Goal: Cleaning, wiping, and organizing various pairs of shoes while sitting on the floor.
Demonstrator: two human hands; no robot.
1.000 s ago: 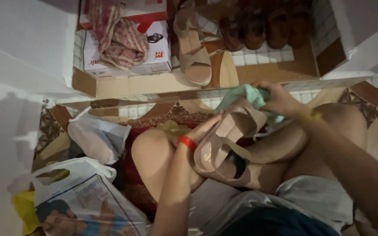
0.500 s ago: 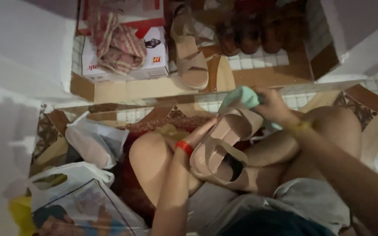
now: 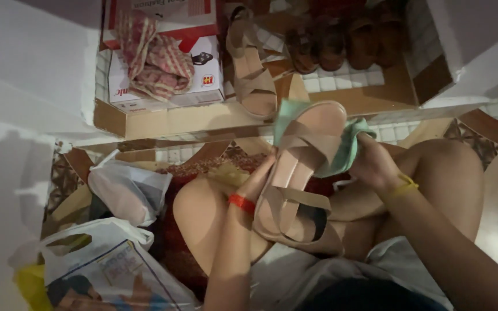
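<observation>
I sit on the floor with a beige strappy sandal above my lap, its toe pointing away from me. My left hand, with a red band at the wrist, grips the sandal along its left edge. My right hand, with a yellow band at the wrist, presses a pale green cloth against the right side of the sandal's toe; the cloth wraps under the front of the sole. The matching sandal lies on the low shelf ahead.
The shelf carries white and red shoe boxes with a striped cloth on top, plus several dark brown sandals at the back. White plastic bags and a printed bag lie at my left. A white wall stands left.
The sandal has been raised and turned so its toe points up toward the shelf. My right hand with the cloth slid from the top of the toe down to its right side.
</observation>
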